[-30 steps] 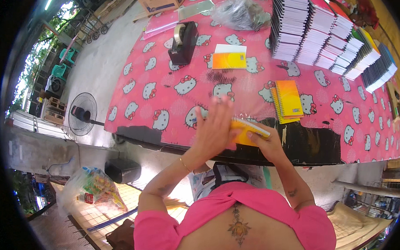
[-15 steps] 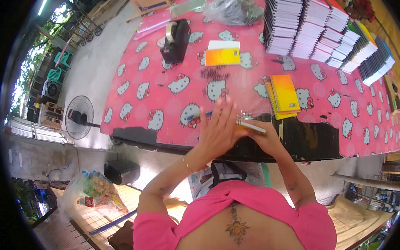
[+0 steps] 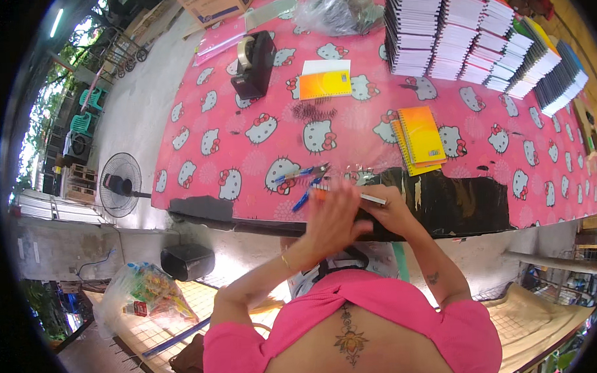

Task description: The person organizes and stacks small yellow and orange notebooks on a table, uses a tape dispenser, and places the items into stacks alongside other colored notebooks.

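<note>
Pink cartoon-cat tablecloth (image 3: 243, 103) covers the long table; at its near edge, over a black patch, both hands work one thin orange-covered notebook (image 3: 371, 198), seen almost edge-on. Left hand (image 3: 332, 221) lies flat on top of it, fingers spread and slightly blurred, pressing rather than gripping. Right hand (image 3: 394, 209) is curled around the notebook's right end, fingers closed on it.

Judgement: the step is best done with the right grip firm and the notebook level, the left palm bearing evenly along the cover so the pages do not skew.

Blue-handled pliers (image 3: 304, 173) and a blue pen (image 3: 304, 198) lie just beyond the left fingertips, close enough to be knocked. A small pile of orange and yellow spiral notebooks (image 3: 420, 137) sits near, to the right. Farther off stand a black tape dispenser (image 3: 255, 63), a single orange-and-white notebook (image 3: 325, 79), tall stacks of bound notebooks (image 3: 477, 29) and a clear plastic bag (image 3: 335, 11). A standing fan (image 3: 119, 186) is on the floor, left.
</note>
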A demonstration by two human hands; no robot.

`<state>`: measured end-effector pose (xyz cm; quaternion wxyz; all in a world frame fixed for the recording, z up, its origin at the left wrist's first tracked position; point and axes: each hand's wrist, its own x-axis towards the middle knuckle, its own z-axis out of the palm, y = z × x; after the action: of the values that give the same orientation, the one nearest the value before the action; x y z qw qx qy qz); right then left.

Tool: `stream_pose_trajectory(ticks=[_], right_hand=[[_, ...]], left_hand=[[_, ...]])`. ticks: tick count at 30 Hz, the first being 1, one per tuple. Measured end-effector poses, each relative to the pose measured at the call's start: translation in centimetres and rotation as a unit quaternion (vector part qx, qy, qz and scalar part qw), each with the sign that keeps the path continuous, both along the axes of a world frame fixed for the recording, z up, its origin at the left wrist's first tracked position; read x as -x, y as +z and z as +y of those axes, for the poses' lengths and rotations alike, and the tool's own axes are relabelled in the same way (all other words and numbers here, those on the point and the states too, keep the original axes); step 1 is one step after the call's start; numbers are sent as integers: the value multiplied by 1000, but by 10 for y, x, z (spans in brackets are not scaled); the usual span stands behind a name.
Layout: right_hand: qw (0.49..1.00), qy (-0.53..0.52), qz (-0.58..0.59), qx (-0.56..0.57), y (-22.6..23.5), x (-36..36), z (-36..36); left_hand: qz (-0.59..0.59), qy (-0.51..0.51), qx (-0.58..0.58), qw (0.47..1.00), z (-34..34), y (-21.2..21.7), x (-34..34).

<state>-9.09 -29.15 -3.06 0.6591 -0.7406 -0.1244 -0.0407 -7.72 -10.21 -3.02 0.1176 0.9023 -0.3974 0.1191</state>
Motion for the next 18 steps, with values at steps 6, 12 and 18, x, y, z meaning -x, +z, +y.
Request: stream_pose_trajectory(ticks=[6,12,18], right_hand=[[999,12,42,-8,4,-1,1],[998,17,-30,61,5,-2,-5],[997,34,-30,56,-2,-2,-8]], left_hand=[[-43,-74,-13,996,8,-20,2],[-59,-48,-43,996,-14,13,-20],[-10,-65,-19,998,-13,-3,-5]])
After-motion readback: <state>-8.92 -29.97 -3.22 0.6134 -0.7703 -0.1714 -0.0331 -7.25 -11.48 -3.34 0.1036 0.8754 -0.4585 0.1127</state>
